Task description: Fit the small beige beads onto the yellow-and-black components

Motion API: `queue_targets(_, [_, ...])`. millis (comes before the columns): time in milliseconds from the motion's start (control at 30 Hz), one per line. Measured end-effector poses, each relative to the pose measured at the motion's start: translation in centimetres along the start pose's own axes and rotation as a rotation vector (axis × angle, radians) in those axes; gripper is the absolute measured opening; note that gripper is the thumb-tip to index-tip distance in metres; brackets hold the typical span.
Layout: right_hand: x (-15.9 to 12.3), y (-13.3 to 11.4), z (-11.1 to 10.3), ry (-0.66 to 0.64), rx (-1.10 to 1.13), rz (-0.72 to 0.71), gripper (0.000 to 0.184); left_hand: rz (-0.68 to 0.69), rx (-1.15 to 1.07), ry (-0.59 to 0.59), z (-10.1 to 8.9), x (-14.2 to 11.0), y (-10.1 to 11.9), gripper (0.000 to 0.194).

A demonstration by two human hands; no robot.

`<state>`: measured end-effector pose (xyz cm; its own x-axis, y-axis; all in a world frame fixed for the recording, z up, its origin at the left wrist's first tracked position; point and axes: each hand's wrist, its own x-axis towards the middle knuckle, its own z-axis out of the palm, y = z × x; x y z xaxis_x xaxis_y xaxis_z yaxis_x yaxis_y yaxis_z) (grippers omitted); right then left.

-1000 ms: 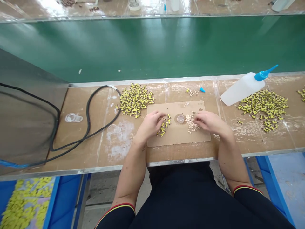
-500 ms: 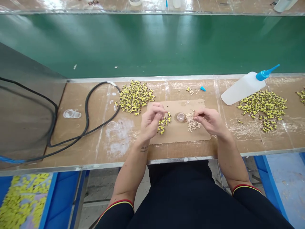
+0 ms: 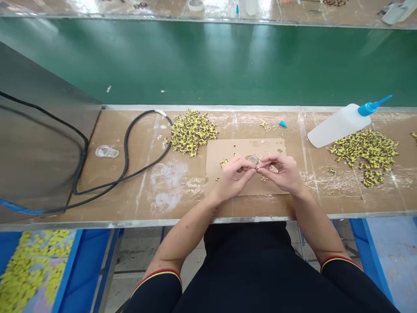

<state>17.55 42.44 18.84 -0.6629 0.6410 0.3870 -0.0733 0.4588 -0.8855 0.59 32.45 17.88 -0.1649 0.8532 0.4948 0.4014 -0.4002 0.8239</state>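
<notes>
The person's left hand [image 3: 233,177] and right hand [image 3: 280,171] are drawn together at the centre of a cardboard sheet [image 3: 221,152], with both forearms angling inward from the elbows and the wrists turned so the palms face each other. The fingers [image 3: 247,167] of the left hand and the fingers [image 3: 269,160] of the right meet in a tight pinch just beside a small clear cup [image 3: 252,160]. They seem to be gripping something tiny, though it is too small and too hidden to be sure. A patch of pale beige small parts [image 3: 273,169] lies under the right hand, and a few yellow-and-black pieces [image 3: 224,162] sit just beyond the left hand on the sheet. On the desk [image 3: 146,184], a heap of yellow-and-black pieces [image 3: 192,132] lies to the left of the sheet and another [image 3: 365,148] to the right, near a white squeeze bottle [image 3: 339,126] with a blue nozzle. A black cable [image 3: 126,150] curves across the desk's left side.
</notes>
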Motion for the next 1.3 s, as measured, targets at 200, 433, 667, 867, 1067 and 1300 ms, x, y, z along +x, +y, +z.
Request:
queue_targets(200, [0.23,-0.27,-0.07,-0.005,-0.157,-0.100,0.007,-0.024,0.020,0.032,0.26,-0.11,-0.04,0.015])
queue_targets(433, [0.28,-0.44,0.04,0.001,-0.102,-0.130,0.015,-0.167,-0.128,0.043,0.56,-0.25,-0.27,0.018])
queue_targets(667, [0.34,-0.40,0.18,-0.011,-0.043,-0.123,0.004,-0.268,-0.339,-0.098,0.27,-0.02,-0.23,0.032])
queue_targets(867, [0.18,-0.28,0.33,-0.040,-0.033,-0.146,0.002,-0.303,-0.477,-0.138,0.18,0.13,-0.13,0.036])
queue_targets(1067, [0.12,-0.53,0.52,-0.013,-0.155,-0.227,0.013,-0.285,-0.378,-0.094,0.28,-0.02,-0.35,0.042])
queue_targets(1300, [0.19,-0.89,0.82,-0.020,-0.152,-0.113,0.004,-0.283,-0.309,-0.058,0.48,-0.03,-0.17,0.043])
